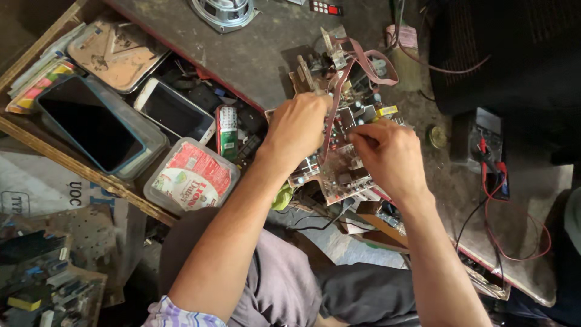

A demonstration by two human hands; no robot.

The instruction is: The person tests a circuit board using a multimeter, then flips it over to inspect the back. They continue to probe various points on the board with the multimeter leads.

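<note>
From my remote post I see both hands at work on a pale circuit board [342, 163], a flat rectangular panel studded with small cylinders, boxy parts and a yellow block, lying near the front edge of the worn, dust-grey desk [254, 54]. The left hand [298, 129] is curled shut over the board's upper left corner; the right hand [390, 154] pinches at components near its middle, fingertips drawn together. A flat pink ribbon cable [363, 63] loops in a soft arc from the board's far end. Left of the desk, an open wooden drawer [36, 139] holds a dark glossy tablet [91, 124] in a clear plastic tray, a smaller phone [175, 112] with a pale rim, and a rounded translucent tub [190, 175] under a red and white printed lid. Thin red wires [514, 242] trail in loose curves across the rough surface to the right, beside a small box-shaped meter [484, 139]. A ribbed metal speaker [227, 12] sits at the far edge
</note>
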